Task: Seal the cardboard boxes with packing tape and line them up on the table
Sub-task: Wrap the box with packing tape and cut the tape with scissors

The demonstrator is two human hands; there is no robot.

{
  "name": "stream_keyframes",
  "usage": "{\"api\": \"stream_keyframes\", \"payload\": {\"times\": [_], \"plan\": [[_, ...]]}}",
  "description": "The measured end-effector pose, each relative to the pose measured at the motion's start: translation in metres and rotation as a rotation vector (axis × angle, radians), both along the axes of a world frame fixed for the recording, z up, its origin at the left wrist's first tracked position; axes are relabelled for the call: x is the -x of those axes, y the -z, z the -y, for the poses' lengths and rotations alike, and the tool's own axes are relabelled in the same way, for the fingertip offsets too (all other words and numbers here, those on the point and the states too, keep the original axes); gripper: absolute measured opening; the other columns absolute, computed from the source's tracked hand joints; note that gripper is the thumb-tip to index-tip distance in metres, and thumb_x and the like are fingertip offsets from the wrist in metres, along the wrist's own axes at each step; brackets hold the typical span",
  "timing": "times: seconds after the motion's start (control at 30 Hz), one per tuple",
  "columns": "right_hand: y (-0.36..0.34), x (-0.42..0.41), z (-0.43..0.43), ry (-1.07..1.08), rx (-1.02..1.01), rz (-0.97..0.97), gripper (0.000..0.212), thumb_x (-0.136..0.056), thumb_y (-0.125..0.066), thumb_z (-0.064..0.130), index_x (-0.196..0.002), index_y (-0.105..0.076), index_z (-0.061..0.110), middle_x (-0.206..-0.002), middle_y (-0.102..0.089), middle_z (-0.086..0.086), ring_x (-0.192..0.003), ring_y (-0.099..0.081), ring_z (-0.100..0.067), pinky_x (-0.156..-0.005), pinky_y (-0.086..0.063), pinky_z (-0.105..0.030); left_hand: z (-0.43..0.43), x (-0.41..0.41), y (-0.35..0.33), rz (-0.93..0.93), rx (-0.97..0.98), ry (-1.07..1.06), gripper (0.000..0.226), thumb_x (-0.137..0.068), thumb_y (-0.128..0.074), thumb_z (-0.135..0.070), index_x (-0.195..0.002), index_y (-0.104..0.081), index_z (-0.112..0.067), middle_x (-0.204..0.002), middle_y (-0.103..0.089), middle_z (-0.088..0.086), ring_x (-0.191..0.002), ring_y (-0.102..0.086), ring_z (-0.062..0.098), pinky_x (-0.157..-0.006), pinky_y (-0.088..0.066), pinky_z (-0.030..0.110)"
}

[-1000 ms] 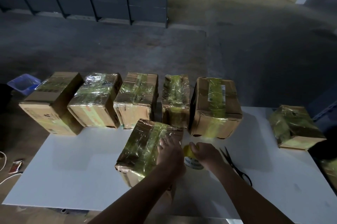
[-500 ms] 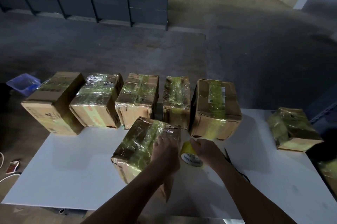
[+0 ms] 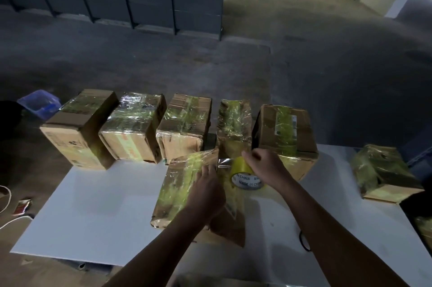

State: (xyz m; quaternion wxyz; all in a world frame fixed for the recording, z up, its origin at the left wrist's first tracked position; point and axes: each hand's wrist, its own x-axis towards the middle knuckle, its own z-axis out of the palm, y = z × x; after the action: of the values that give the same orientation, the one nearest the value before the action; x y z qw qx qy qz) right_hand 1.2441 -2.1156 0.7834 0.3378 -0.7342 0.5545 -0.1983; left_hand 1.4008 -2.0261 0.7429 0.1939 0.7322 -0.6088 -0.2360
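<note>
Left hand (image 3: 205, 193) presses flat on tape-wrapped brown cardboard box (image 3: 180, 184), right hand (image 3: 264, 165) grips yellow packing-tape roll (image 3: 242, 168) — keep strip taut, smooth outward before cutting.

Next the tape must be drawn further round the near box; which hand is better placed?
Right. The right hand grips the tape roll, with a clear strip stretched from it to the near box. The left hand lies on that box and looks to be steadying it.
</note>
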Motion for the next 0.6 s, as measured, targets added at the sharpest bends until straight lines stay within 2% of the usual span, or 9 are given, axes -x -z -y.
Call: {"api": "stream_keyframes", "payload": {"times": [0.1,0.2,0.23,0.3,0.37,0.43,0.5,0.6], "plan": [[-0.011,-0.007,0.002,-0.048,0.010,0.039,0.043,-0.096,-0.051,0.039,-0.059,-0.043,0.018,-0.054,-0.036,0.004,-0.050,-0.038,-0.013,-0.052,-0.027,-0.028,-0.008,-0.002,-0.007,-0.120,0.122,0.026,0.047,-0.096,-0.050,-0.019,-0.140,-0.037,-0.009,-0.138,-0.049,0.013,-0.129,-0.045,0.034,-0.102,-0.044,0.046],[-0.017,-0.014,0.001,-0.094,0.015,0.030,0.040,-0.096,-0.050,0.041,-0.066,-0.051,0.014,-0.055,-0.040,0.004,-0.051,-0.041,-0.011,-0.050,-0.030,-0.026,-0.017,-0.005,-0.006,-0.240,0.157,-0.016,0.031,-0.098,-0.045,-0.021,-0.129,-0.045,-0.018,-0.126,-0.057,0.006,-0.114,-0.057,0.023,-0.089,-0.053,0.033],[-0.017,-0.016,0.001,-0.114,0.027,0.016,0.040,-0.097,-0.049,0.041,-0.066,-0.051,0.014,-0.055,-0.040,0.004,-0.050,-0.039,-0.010,-0.049,-0.030,-0.025,-0.019,-0.006,-0.002,-0.276,0.140,-0.035,0.029,-0.098,-0.043,-0.022,-0.128,-0.044,-0.020,-0.124,-0.058,0.005,-0.111,-0.059,0.020,-0.086,-0.053,0.029],[-0.015,-0.019,0.000,-0.138,0.051,-0.003,0.042,-0.097,-0.048,0.040,-0.066,-0.050,0.011,-0.056,-0.039,0.002,-0.051,-0.038,-0.012,-0.051,-0.028,-0.027,-0.023,-0.009,0.001,-0.333,0.112,-0.071,0.035,-0.100,-0.039,-0.025,-0.134,-0.040,-0.020,-0.132,-0.055,0.006,-0.115,-0.057,0.020,-0.091,-0.053,0.033],[-0.013,-0.021,0.000,-0.136,0.062,0.005,0.048,-0.097,-0.048,0.041,-0.071,-0.054,0.002,-0.059,-0.041,-0.002,-0.054,-0.041,-0.014,-0.053,-0.028,-0.029,-0.025,-0.013,0.000,-0.340,0.086,-0.092,0.049,-0.101,-0.037,-0.025,-0.148,-0.025,-0.018,-0.150,-0.038,0.007,-0.133,-0.043,0.025,-0.108,-0.040,0.038],[-0.011,-0.023,0.000,-0.142,0.055,0.033,0.049,-0.097,-0.048,0.043,-0.079,-0.059,-0.001,-0.062,-0.046,-0.007,-0.056,-0.046,-0.016,-0.054,-0.032,-0.030,-0.028,-0.019,-0.002,-0.326,0.103,-0.090,0.059,-0.102,-0.036,-0.021,-0.154,-0.008,-0.019,-0.161,-0.012,0.005,-0.146,-0.018,0.023,-0.114,-0.024,0.032],[-0.010,-0.026,-0.003,-0.167,0.049,0.072,0.048,-0.097,-0.047,0.043,-0.081,-0.062,0.000,-0.066,-0.051,-0.013,-0.059,-0.050,-0.019,-0.056,-0.034,-0.030,-0.031,-0.026,-0.001,-0.330,0.148,-0.043,0.064,-0.101,-0.036,-0.015,-0.154,-0.002,-0.027,-0.162,0.004,0.001,-0.148,-0.013,0.023,-0.111,-0.029,0.033],[-0.007,-0.033,-0.008,-0.190,0.052,0.138,0.054,-0.095,-0.046,0.047,-0.084,-0.063,-0.003,-0.074,-0.057,-0.025,-0.064,-0.054,-0.022,-0.057,-0.035,-0.029,-0.032,-0.037,0.001,-0.327,0.151,0.006,0.069,-0.099,-0.035,-0.007,-0.152,-0.004,-0.039,-0.161,0.009,-0.007,-0.147,-0.017,0.026,-0.106,-0.043,0.040]]}}
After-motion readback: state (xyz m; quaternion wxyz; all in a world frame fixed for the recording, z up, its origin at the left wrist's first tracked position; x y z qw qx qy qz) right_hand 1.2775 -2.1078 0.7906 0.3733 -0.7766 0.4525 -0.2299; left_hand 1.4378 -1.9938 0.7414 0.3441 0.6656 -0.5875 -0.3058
